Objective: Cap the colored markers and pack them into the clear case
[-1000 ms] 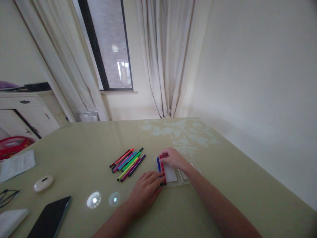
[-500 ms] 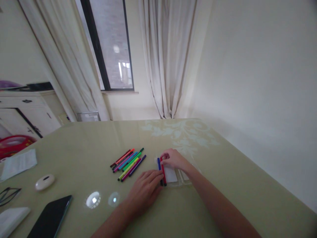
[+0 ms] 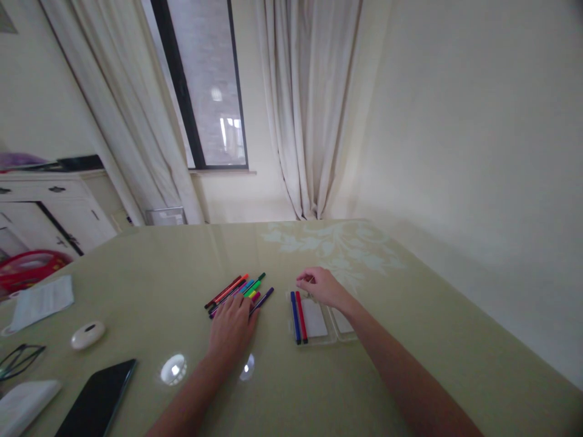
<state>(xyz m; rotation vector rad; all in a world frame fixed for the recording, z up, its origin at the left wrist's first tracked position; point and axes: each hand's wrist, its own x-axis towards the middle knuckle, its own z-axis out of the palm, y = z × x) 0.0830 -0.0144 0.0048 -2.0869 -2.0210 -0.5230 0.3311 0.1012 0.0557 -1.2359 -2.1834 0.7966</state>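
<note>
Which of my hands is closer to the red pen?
Your right hand: it hovers just beyond the far end of the red pen. Your left hand is farther off, over the loose pens.

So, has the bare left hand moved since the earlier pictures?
Yes. The left hand has moved left, away from the clear plastic case, and now lies over the pile of coloured markers.

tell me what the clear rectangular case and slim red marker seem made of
The clear rectangular case looks like hard, smooth plastic: the tabletop shows through its rim. The slim red marker is probably plastic, judging by its even colour; finish unclear.
</note>
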